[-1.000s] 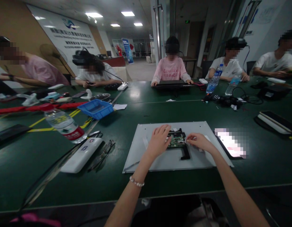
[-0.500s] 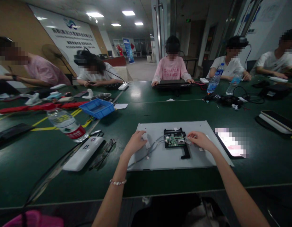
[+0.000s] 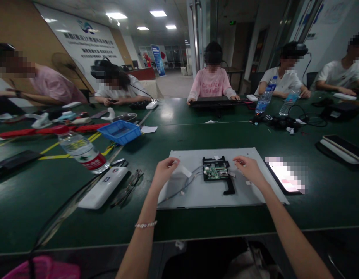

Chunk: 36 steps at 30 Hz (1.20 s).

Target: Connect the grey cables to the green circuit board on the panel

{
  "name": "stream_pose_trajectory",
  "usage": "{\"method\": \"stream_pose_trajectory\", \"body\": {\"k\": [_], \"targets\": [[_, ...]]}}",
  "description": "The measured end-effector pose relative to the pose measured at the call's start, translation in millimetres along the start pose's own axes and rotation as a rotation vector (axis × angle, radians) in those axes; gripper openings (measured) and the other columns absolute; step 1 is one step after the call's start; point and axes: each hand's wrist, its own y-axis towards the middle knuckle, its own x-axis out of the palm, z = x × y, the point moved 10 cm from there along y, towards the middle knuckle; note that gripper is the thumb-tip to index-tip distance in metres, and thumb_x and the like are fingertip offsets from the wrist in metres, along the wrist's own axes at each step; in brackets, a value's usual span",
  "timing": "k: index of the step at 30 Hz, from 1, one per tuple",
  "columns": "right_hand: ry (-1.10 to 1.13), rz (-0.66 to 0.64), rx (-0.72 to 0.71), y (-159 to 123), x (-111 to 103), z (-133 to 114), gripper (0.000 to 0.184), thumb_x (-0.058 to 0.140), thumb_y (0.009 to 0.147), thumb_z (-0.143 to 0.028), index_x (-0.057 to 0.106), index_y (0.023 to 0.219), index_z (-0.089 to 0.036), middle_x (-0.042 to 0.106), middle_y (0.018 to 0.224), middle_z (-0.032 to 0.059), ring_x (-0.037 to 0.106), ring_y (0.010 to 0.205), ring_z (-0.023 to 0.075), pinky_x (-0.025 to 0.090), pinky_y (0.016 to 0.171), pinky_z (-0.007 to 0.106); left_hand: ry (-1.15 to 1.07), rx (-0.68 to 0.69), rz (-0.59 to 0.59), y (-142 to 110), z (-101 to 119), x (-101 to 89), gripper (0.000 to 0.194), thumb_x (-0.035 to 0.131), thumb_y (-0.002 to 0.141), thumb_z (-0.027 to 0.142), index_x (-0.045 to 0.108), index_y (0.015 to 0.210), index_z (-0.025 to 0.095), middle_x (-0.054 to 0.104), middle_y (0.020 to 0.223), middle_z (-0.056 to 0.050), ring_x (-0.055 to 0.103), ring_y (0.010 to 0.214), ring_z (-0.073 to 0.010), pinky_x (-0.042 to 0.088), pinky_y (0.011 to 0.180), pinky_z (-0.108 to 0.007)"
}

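A pale flat panel (image 3: 196, 195) lies on the table in front of me, bearing a green circuit board (image 3: 216, 171) in a black bracket (image 3: 229, 187). Grey cables (image 3: 175, 193) run from the board toward the panel's lower left. My left hand (image 3: 165, 170) is over the panel's left side, thumb and fingers pinched on one end of a white strip of tape (image 3: 185, 171). Right of the board hovers my right hand (image 3: 248, 169), fingers loosely bent and slightly apart, with nothing visible in them. A small whitish tab (image 3: 232, 174) sticks out at the board's right edge.
Right of the panel lies a lit phone (image 3: 284, 176). To the left are a white power bank (image 3: 103, 188), glasses (image 3: 128, 188), a tilted water bottle (image 3: 83, 153) and a blue tray (image 3: 119, 132). Across the green table (image 3: 173, 135) sit several people, some wearing headsets.
My right hand has lifted up and away from the tab at the board's right edge. My left hand has moved slightly up; the white strip now slants toward the board.
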Motion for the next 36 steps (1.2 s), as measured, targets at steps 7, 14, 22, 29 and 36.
{"method": "stream_pose_trajectory", "body": {"k": [7, 14, 22, 29, 36], "targets": [[-0.079, 0.076, -0.222, -7.1, -0.3, -49.4, 0.022, 0.044, 0.086, -0.023, 0.063, 0.098, -0.019, 0.065, 0.095, 0.0060, 0.060, 0.082, 0.0177, 0.048, 0.071, 0.030, -0.077, 0.002, -0.155, -10.4, 15.6, 27.8, 0.022, 0.054, 0.078, 0.035, 0.066, 0.085, 0.017, 0.063, 0.073, -0.001, 0.055, 0.066, -0.0139, 0.042, 0.060, -0.024], [-0.110, -0.039, -0.414, -22.4, 27.6, -103.3, 0.026, 0.042, 0.089, -0.020, 0.059, 0.109, -0.021, 0.061, 0.107, 0.0071, 0.056, 0.101, 0.0198, 0.046, 0.089, 0.037, 0.137, 0.064, -0.190, -14.3, 21.6, 44.6, 0.016, 0.053, 0.078, 0.028, 0.065, 0.086, 0.019, 0.066, 0.080, -0.001, 0.059, 0.071, -0.0158, 0.045, 0.068, -0.027], [-0.222, -0.290, -0.687, -41.2, 81.4, -164.0, 0.030, 0.042, 0.091, -0.020, 0.055, 0.118, -0.017, 0.059, 0.118, 0.0096, 0.051, 0.113, 0.0199, 0.042, 0.098, 0.038, 0.251, 0.252, 0.050, -20.8, 52.7, 18.9, 0.023, 0.053, 0.081, 0.020, 0.055, 0.104, 0.021, 0.052, 0.105, -0.004, 0.055, 0.091, -0.0170, 0.045, 0.082, -0.032], [-0.320, -0.422, -0.785, -58.9, 122.1, -178.9, 0.027, 0.042, 0.091, -0.021, 0.056, 0.113, -0.012, 0.061, 0.116, 0.0122, 0.053, 0.111, 0.0202, 0.041, 0.097, 0.036, 0.374, 0.297, -0.249, -30.1, 59.2, 48.8, 0.005, 0.052, 0.080, 0.019, 0.054, 0.084, 0.020, 0.054, 0.086, -0.003, 0.052, 0.089, -0.0203, 0.042, 0.081, -0.033], [-0.365, -0.459, -0.792, -68.4, 133.1, -172.6, 0.026, 0.045, 0.091, -0.025, 0.058, 0.108, -0.011, 0.062, 0.112, 0.0152, 0.054, 0.110, 0.0222, 0.041, 0.096, 0.038, 0.388, 0.304, -0.349, -34.9, 50.2, 60.2, 0.008, 0.054, 0.079, 0.020, 0.054, 0.087, 0.019, 0.054, 0.086, -0.003, 0.052, 0.086, -0.0205, 0.042, 0.078, -0.032]]}}
